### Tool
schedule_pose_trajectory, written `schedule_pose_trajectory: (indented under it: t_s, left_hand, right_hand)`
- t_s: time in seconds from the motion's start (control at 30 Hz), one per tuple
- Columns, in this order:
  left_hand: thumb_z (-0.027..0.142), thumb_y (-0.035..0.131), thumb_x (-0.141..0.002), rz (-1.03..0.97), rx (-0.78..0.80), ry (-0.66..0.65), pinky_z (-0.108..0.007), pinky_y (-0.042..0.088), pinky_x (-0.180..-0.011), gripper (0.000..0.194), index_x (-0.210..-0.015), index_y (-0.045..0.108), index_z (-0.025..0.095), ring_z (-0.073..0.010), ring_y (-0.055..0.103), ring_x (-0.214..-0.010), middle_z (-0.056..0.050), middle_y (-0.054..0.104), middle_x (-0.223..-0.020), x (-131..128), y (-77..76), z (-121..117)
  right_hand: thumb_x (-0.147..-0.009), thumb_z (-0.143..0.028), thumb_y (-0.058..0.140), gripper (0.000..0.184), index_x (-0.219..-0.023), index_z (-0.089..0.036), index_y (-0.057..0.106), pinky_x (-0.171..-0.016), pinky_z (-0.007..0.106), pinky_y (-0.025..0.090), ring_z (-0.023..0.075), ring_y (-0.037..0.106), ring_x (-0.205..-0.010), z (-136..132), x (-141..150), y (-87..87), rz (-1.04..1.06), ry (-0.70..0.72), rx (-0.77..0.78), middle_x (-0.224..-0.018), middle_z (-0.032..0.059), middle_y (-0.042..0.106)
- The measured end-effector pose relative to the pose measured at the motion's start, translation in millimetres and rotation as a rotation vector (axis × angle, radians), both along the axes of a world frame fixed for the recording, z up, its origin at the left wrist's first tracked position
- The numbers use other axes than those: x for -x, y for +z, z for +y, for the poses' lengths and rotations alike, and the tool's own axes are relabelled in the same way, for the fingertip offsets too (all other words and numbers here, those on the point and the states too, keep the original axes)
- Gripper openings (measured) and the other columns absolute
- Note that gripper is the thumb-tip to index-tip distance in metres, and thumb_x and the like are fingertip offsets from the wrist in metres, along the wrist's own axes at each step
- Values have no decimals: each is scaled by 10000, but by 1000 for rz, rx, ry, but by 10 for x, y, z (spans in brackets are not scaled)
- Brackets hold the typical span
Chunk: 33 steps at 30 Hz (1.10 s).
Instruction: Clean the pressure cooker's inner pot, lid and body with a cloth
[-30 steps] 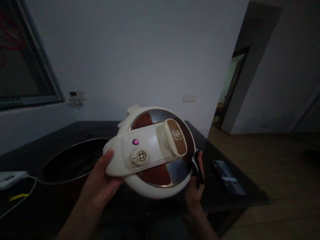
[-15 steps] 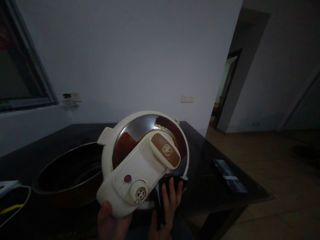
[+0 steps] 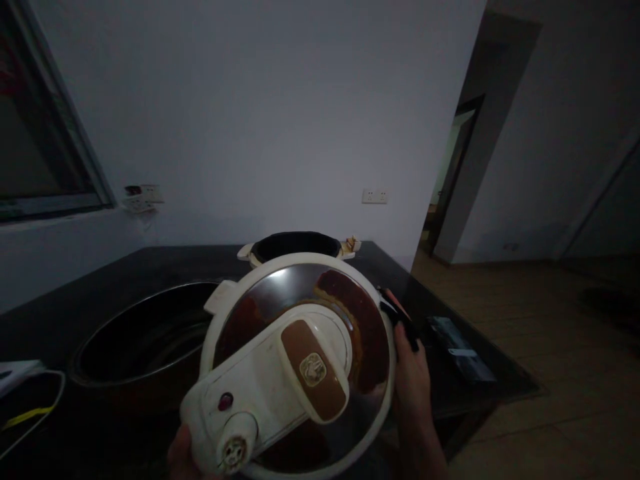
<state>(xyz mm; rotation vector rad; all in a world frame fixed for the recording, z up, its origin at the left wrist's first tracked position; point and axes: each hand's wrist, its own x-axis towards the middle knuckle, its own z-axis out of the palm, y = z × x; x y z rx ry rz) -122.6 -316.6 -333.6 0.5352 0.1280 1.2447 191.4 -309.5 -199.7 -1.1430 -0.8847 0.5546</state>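
A pressure cooker lid (image 3: 270, 360), white with a brown-topped handle and brown smears on its metal plate, is tilted up in front of me. My left hand (image 3: 181, 457) grips its lower left end, beside the steam valve; most of the fingers are hidden. At the lid's right rim, my right hand (image 3: 413, 377) is closed on a black, long object (image 3: 400, 317), whose kind I cannot make out. Behind the lid stands a white cooker body (image 3: 245, 253) with a dark inside, partly covered from view.
A large dark basin (image 3: 107, 327) sits on the black table (image 3: 125, 267) at the left. A flat dark package (image 3: 460, 350) lies near the right edge. A white item with a cable (image 3: 37, 413) is at far left. Sockets (image 3: 375, 196) are on the wall.
The lid has come lower and nearer, uncovering the cooker body behind it. My right hand has moved up and right with the black object, from below the lid to its right rim.
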Motion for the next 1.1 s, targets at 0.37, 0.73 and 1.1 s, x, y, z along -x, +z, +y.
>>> schedule_pose_trajectory:
  t_s: [0.37,0.73,1.1]
  left_hand:
    - [289,486,-891,-132,100,-58,-451,339,-1087,309,-1074,729,240,-262,586,-1171,-47,704,-1096,-215,-115,-268]
    - [254,513,-883,-8,299,22,-487,311,-1087,302,-1107,714,234,-286,468,-1275,-51,666,-1164,-401,-184,-424]
    - [396,402,-937,-61,145,-95,-396,298,-1100,394,-1150,693,237,-241,536,-1220,-58,664,-1168,-340,-346,-485]
  right_hand:
    - [-712,-481,744,585,-1243,-282,600,-864,409,538,262,683,-978,66,-211,1,215,446,192,-1123,41,711]
    - [-900,-284,468,478,-1375,-339,459,-1119,573,261,266,316,-1397,-323,-66,-455,-604,125,3,-1509,14,370]
    - [-890,-158,378,648,-1485,-354,214,-1067,692,217,313,72,-1459,-720,271,-855,-964,13,19,-1543,5,298]
